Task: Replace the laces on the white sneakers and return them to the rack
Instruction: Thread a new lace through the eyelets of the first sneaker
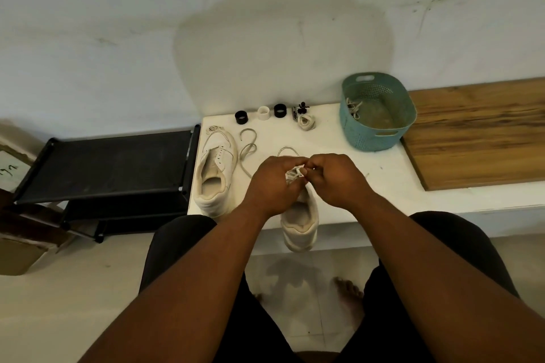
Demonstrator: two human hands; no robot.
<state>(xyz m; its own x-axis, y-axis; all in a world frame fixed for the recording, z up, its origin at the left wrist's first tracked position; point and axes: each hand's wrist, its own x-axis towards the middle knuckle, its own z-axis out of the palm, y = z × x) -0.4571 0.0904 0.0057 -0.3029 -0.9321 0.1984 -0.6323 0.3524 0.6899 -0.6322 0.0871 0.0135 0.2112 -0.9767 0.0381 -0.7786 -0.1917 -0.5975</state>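
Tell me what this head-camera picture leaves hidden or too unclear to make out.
- Front of the nearer sneaker, head view: covered by the left hand and right hand, so its lacing cannot be judged.
- Small dark object beside the black ring: too small to identify.
- Teal basket contents: only a lace shows; the near wall hides the rest.

No legible text anywhere.

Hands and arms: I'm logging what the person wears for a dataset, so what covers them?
Nothing covers them. The left hand and right hand are bare, with no gloves, rings or watch showing. Both forearms are bare up to the frame edge; no sleeves show.
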